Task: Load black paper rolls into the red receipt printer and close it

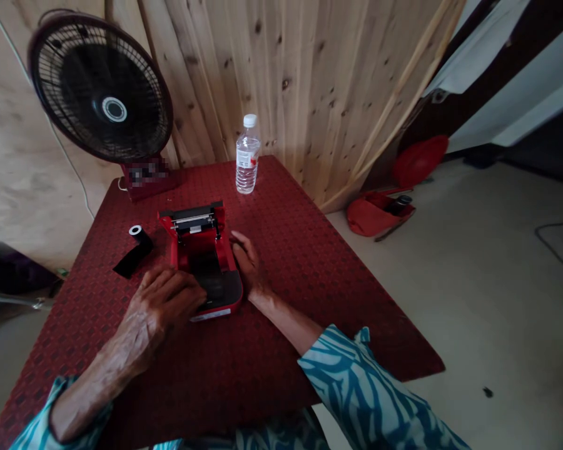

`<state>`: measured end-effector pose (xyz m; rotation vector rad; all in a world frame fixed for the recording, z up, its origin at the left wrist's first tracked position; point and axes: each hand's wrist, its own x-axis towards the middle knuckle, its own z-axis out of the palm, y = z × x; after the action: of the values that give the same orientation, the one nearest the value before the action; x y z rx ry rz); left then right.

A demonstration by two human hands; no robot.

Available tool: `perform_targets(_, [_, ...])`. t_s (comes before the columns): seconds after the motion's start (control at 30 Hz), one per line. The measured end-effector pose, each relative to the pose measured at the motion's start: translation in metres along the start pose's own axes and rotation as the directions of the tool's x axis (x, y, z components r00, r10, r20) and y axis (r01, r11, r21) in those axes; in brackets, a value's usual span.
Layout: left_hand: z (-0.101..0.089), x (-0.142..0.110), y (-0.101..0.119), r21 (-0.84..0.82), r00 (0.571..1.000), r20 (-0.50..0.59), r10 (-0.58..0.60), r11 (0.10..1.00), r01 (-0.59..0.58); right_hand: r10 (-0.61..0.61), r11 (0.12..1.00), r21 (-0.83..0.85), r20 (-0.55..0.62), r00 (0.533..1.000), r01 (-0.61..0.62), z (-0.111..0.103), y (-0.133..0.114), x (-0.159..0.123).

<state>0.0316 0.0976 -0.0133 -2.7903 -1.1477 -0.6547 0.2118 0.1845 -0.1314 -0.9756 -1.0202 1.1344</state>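
A small red printer (205, 257) with its lid raised lies on the red patterned table (309, 275). My left hand (166, 303) rests on the printer's near left corner, fingers curled over its dark panel. My right hand (248, 262) lies flat against the printer's right side, fingers stretched forward. A black roll with a loose black strip (135, 249) lies to the left of the printer, apart from both hands.
A clear water bottle (247, 156) stands at the table's far edge. A black fan on a red base (104, 94) stands at the far left corner. Wooden boards lean on the wall behind. A red bag (378, 214) and red helmet (420, 159) lie on the floor right.
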Motion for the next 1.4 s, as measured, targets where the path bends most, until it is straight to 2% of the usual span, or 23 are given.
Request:
perform_targets(0.1, [0.004, -0.005, 0.000, 0.014, 0.998, -0.047, 0.032, 0.999, -0.031, -0.051, 0.999, -0.005, -0.032, 0.998, 0.051, 0.005, -0.015, 0.025])
perform_targets(0.2, [0.007, -0.007, 0.000, 0.029, 0.996, -0.081, 0.035, 0.999, -0.033, -0.118, 0.992, -0.043, 0.085, 0.989, 0.122, 0.014, -0.033, 0.051])
perform_targets(0.27, [0.009, -0.008, 0.000, 0.032, 0.995, -0.094, 0.025, 0.999, -0.022, -0.120, 0.988, -0.077, 0.164, 0.979, 0.134, 0.018, -0.044, 0.057])
perform_targets(0.33, [0.010, -0.009, 0.000, 0.032, 0.994, -0.105, 0.019, 0.999, -0.015, -0.152, 0.978, -0.117, 0.178, 0.972, 0.174, 0.017, -0.050, 0.052])
perform_targets(0.43, [0.012, -0.011, 0.000, 0.012, 0.992, -0.121, 0.018, 1.000, -0.017, -0.250, 0.948, -0.164, 0.149, 0.957, 0.273, 0.009, -0.053, 0.029])
perform_targets(0.53, [0.012, -0.014, -0.002, -0.041, 0.989, -0.145, 0.022, 0.999, -0.028, -0.234, 0.950, -0.173, 0.156, 0.960, 0.260, 0.000, -0.048, 0.005])
perform_targets(0.63, [0.007, -0.017, -0.008, -0.106, 0.989, -0.147, 0.016, 0.994, -0.032, -0.219, 0.959, -0.152, 0.138, 0.966, 0.239, -0.004, -0.039, -0.007])
perform_targets(0.7, [0.004, -0.021, -0.014, -0.125, 0.982, -0.181, -0.061, 0.991, 0.039, -0.234, 0.958, -0.137, 0.123, 0.964, 0.250, -0.004, -0.033, -0.009])
perform_targets(0.77, [0.004, -0.025, -0.020, -0.104, 0.956, -0.233, -0.176, 0.982, 0.156, -0.244, 0.958, -0.126, 0.117, 0.963, 0.258, -0.005, -0.028, -0.009])
perform_targets(0.83, [0.007, -0.029, -0.026, -0.070, 0.942, -0.238, -0.238, 0.971, 0.228, -0.236, 0.961, -0.123, 0.112, 0.965, 0.249, -0.005, -0.025, -0.009])
perform_targets(0.93, [0.012, -0.034, -0.031, -0.041, 0.956, -0.176, -0.235, 0.972, 0.231, -0.219, 0.965, -0.125, 0.092, 0.971, 0.230, -0.004, -0.022, -0.010])
perform_targets(1.1, [0.017, -0.037, -0.032, 0.001, 0.969, -0.189, -0.161, 0.986, 0.164, -0.199, 0.965, -0.158, 0.084, 0.976, 0.210, -0.004, -0.025, -0.013])
perform_targets(1.23, [0.018, -0.038, -0.031, -0.019, 0.967, -0.183, -0.179, 0.984, 0.179, -0.176, 0.970, -0.155, 0.076, 0.981, 0.186, -0.004, -0.024, -0.016])
perform_targets(1.3, [0.020, -0.038, -0.029, -0.132, 0.942, -0.188, -0.276, 0.958, 0.254, -0.129, 0.984, -0.116, 0.058, 0.990, 0.135, -0.003, -0.018, -0.018])
perform_targets(1.33, [0.021, -0.038, -0.028, -0.219, 0.916, -0.183, -0.357, 0.923, 0.316, -0.100, 0.990, -0.094, 0.052, 0.994, 0.104, -0.002, -0.015, -0.018])
perform_targets(1.4, [0.022, -0.037, -0.028, -0.427, 0.818, -0.126, -0.561, 0.775, 0.465, -0.053, 0.998, -0.042, 0.039, 0.998, 0.054, -0.001, -0.007, -0.019])
